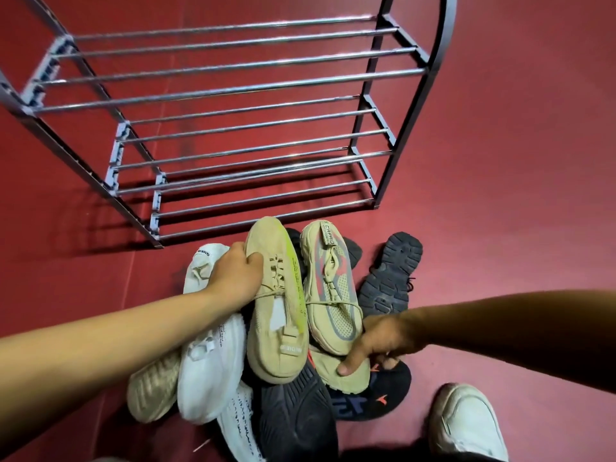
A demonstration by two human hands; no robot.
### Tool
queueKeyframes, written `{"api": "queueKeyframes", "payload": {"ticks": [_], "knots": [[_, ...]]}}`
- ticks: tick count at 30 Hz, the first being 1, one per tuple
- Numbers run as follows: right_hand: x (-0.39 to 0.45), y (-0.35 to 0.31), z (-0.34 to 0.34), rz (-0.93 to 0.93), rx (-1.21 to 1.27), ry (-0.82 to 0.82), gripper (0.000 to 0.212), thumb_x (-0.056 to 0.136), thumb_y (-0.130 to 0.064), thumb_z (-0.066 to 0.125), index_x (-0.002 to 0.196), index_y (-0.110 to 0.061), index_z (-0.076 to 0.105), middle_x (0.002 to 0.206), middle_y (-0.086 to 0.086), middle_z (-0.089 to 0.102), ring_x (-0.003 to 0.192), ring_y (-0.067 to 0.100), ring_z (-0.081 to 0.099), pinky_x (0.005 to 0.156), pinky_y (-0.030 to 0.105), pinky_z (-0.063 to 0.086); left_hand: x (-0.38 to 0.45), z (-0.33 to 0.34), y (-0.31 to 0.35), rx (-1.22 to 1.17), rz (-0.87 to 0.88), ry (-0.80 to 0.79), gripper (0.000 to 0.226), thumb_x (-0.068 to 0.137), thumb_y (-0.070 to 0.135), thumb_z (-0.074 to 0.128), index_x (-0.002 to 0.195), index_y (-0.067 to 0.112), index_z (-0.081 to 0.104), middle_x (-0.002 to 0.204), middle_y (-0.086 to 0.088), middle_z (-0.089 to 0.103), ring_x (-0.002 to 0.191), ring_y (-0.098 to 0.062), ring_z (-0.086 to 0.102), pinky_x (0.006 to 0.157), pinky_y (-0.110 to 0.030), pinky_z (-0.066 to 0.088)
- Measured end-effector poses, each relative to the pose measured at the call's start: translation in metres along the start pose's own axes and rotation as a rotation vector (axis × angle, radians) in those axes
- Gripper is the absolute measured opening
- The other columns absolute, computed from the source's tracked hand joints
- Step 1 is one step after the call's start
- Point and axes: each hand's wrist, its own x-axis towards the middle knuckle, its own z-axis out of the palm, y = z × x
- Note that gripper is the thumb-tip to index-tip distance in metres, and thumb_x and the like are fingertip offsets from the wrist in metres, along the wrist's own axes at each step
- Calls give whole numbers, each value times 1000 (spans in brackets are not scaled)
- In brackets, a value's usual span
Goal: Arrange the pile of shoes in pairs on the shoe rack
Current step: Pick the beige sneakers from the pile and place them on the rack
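Floor [500, 161]: dark red, matte surface. Faint seam lines cross it, possibly joints between mats. Rail shadows fall across it.

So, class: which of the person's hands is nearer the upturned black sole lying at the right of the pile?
Right. The right hand sits just below the black sole; the left hand is across the pile, gripping a beige shoe.

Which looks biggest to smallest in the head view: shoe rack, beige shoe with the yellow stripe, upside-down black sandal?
1. shoe rack, by far the largest.
2. beige shoe with the yellow stripe, held by the left hand.
3. upside-down black sandal, though it lies farther from the camera, so this gap is unsure.
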Motion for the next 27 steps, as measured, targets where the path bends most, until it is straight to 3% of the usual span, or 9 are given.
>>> {"api": "queueKeyframes", "payload": {"ticks": [4,8,13,15,18,21,23,25,27], "knots": [[-6,-2,-18,16,60,-23,51,61,-40,80,103,-17,61,74,3,47,63,11,49,66,27,54,2,-4,-3,-54,-26,14,29,99,28,41,117,11,56,108,-10,66,100,-32,60,82,-39,47],[-9,0,-17,7,-1,-2,25,80,-30,67,97,-13,61,84,8,52,66,17,58,76,39,55,4,-5,-9,-118,-33,30,26,98,28,44,114,13,57,104,-7,67,99,-30,62,83,-39,49],[-32,-11,-41,-1,-106,163,45,98,-54,51,94,-11,62,80,4,67,68,26,68,63,33,57,4,-3,-11,-209,-54,87,24,99,31,43,112,15,56,101,-6,64,95,-28,59,75,-34,41],[-34,-17,-54,97,-301,189,47,99,-56,48,97,-12,65,85,5,68,65,25,67,65,36,59,5,-6,-12,-236,-61,100,27,98,31,42,111,12,57,96,-7,64,89,-30,59,72,-35,41],[-47,-38,-79,251,-812,249,33,97,-37,57,98,-5,67,84,8,66,57,24,66,64,38,63,0,-13,-4,-305,-44,37,22,96,24,41,97,8,57,78,-11,61,72,-29,58,66,-35,44],[-74,-91,-91,148,-1056,657,33,96,-34,51,85,-8,69,69,7,63,53,22,63,58,32,57,-3,-24,6,-407,-34,67,19,97,21,42,81,15,52,72,-7,57,65,-25,54,61,-32,42],[-82,-124,-87,-158,-806,885,59,96,-58,45,83,-5,68,74,13,66,66,31,65,68,35,56,1,-32,14,-474,-10,66,23,97,21,43,76,18,51,72,-2,55,67,-21,50,61,-30,39],[-85,-150,-63,-390,-184,610,68,91,-71,46,95,-8,72,89,13,74,79,32,72,76,38,57,4,-38,27,-560,7,22,21,95,22,44,77,15,52,72,-5,55,67,-20,50,62,-28,39],[-76,-161,-41,-471,192,280,52,93,-57,58,107,-9,73,104,13,76,89,32,73,85,42,58,7,-45,36,-633,14,-45,19,96,17,44,92,6,60,79,-12,62,68,-24,58,63,-29,49]]}}
